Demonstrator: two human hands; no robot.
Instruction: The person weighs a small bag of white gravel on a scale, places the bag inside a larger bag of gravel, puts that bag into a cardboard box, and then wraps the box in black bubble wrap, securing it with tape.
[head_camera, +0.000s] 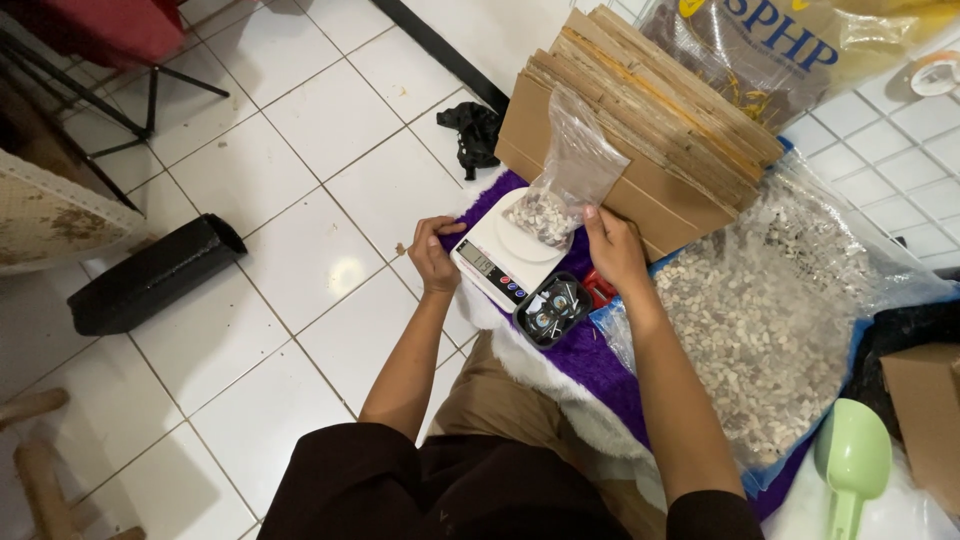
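— How are the hands placed around the scale (508, 255)?
— A clear bag (568, 180) of pale chips is stood on its pan, pinched at the side by the right hand (612, 248). The scale's left edge is touched by the left hand (433, 254), fingers curled.
— And nearby?
— A black tray (551, 310) is seen just in front, a large sack (770, 330) to its right.

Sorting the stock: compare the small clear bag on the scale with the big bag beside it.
The small clear bag stands upright on the scale, steadied by the right hand, holding a little; the big bag lies flat, nearly full, untouched. Both are clear plastic holding pale chips.
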